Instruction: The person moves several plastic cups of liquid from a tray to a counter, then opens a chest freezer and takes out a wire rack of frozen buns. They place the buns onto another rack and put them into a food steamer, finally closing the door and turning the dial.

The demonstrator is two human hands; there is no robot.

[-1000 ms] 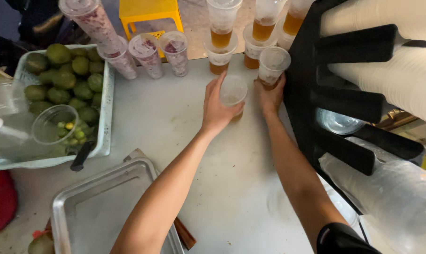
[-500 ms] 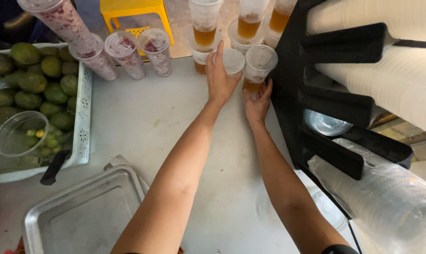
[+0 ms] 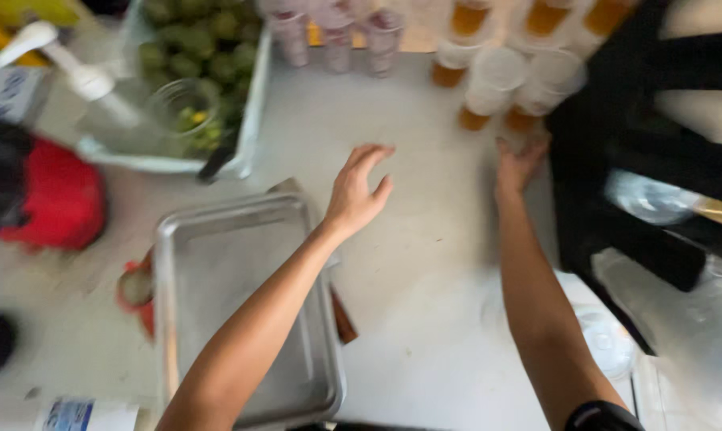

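At the far left sits a red container (image 3: 54,199), blurred, with a white pump dispenser (image 3: 74,76) above it. Next comes the tray of green fruit (image 3: 205,48), a clear cup (image 3: 181,112) resting in it. Nearer you lies an empty metal tray (image 3: 241,311).

Your left hand (image 3: 357,191) hangs over the bare grey counter (image 3: 425,263), fingers spread and slack, gripping nothing and touching nothing. It is well apart from the drinks.

At the back edge stand several cups with a reddish-purple filling (image 3: 337,32). To their right is the cluster of cups holding amber liquid (image 3: 497,88), packed close together, some stacked two high. Your right hand (image 3: 520,164) is at the near edge of that cluster, fingertips up against the closest cup; blur hides whether the fingers close around it, so I cannot tell its grip.

Judging by this, the amber cups look gathered and set in place, and only the last nudge with your right hand seems left.

Far right stands the black rack (image 3: 648,160).
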